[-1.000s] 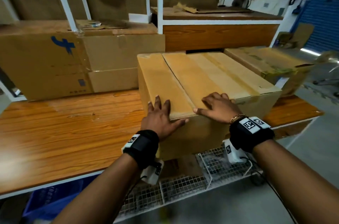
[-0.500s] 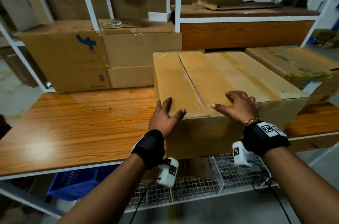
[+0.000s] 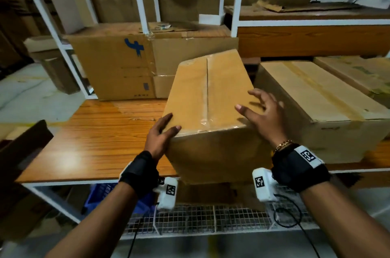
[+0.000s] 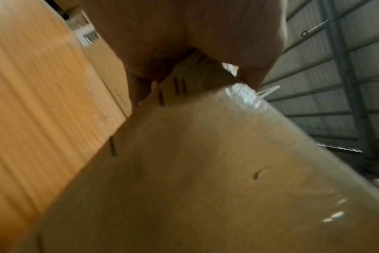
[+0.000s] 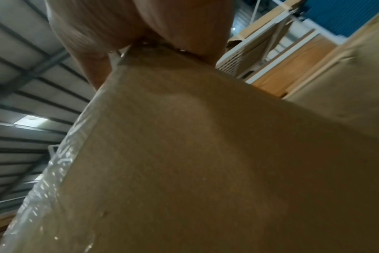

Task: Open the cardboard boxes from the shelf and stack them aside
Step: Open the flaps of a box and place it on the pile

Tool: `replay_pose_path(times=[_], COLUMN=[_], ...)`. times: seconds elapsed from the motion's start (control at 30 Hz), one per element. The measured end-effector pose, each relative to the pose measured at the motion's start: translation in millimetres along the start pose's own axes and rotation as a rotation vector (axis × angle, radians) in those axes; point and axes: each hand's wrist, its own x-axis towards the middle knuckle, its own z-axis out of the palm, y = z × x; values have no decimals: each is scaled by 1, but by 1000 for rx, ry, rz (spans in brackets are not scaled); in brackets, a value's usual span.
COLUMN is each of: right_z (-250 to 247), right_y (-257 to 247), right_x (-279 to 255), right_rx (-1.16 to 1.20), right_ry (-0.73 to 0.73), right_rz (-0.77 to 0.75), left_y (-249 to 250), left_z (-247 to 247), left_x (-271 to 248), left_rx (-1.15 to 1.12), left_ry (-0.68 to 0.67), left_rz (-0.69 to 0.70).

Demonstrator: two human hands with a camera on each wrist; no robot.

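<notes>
Since half a second ago the cardboard box (image 3: 207,97) has swung round and tipped — its taped centre seam now runs away from the person and its near end hangs out past the front edge of the wooden shelf (image 3: 88,143), where before it sat square beside the wide taped box (image 3: 320,110) on the right, from which a gap now parts it. Left hand (image 3: 161,136) clasps the near left corner, thumb laid on the top face and fingers along the side wall; right hand (image 3: 264,115) spreads its fingers over the near right part of the top, thumb pointing inward, the palm wrapping that edge. Clear tape glints along the seam and down the front face in both wrist views, which are blurred. Behind, a larger carton (image 3: 114,67) carries a blue brush-like mark and small print too faint to read. Black wrist straps bear white tags with square black-and-white coded markers (image 3: 308,155), and the white camera units below the wrists show the same kind of marker — no words legible. Below the shelf lies a wire mesh rack (image 3: 211,218), with a blue crate (image 3: 101,194) at its left.
</notes>
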Motion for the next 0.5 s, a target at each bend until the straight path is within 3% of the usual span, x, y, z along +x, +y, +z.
replay_pose_path(times=[0.13, 0.27, 0.4, 0.5], right_z=[58, 131, 172, 174], right_y=[-81, -134, -159, -157], right_x=[-11, -29, -41, -42], right_rx=[23, -204, -366, -541], right_ry=[-122, -366, -527, -613], right_rz=[-277, -440, -465, -427], left_y=[-20, -40, -20, 1], left_z=[-66, -114, -131, -144], left_x=[-7, -17, -30, -30], left_rx=[-140, -78, -147, -148], left_ry=[191, 210, 137, 263], left_rz=[-163, -278, -199, -98])
